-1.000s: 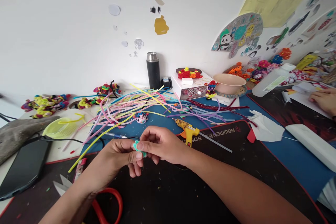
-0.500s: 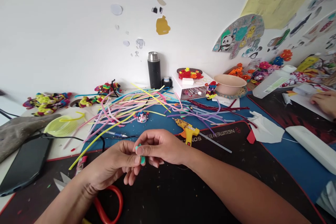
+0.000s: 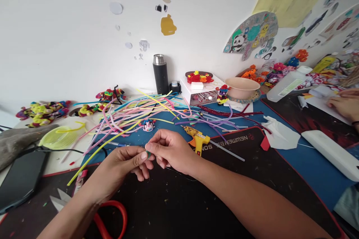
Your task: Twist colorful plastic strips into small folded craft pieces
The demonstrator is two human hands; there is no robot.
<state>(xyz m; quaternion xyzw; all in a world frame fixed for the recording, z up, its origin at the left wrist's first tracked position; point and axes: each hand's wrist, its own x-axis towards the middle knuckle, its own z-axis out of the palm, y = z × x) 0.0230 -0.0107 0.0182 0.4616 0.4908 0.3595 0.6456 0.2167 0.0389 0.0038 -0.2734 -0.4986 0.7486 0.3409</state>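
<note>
A small green piece (image 3: 148,154) is pinched between the fingertips of both hands, mostly covered by them. My left hand (image 3: 126,162) holds it from the left, thumb on top. From the right, my right hand (image 3: 168,151) grips it with thumb and index finger. The hands touch at the fingertips above the black mat (image 3: 174,201). Just behind my right hand lies a yellow glue gun (image 3: 199,140) with a clear glue stick. Red-handled scissors (image 3: 123,216) lie partly under my left forearm.
Pipe cleaners (image 3: 134,114) spread across the blue table behind the hands, near a small painted figure (image 3: 147,124). A black bottle (image 3: 160,76) stands at the wall. A phone (image 3: 24,175) lies left. At the right edge, another person's hand (image 3: 343,102) rests near white paper.
The view has shifted slightly, so most things sit further left. Both hands have moved up a little and closer together, and less of the green piece shows.
</note>
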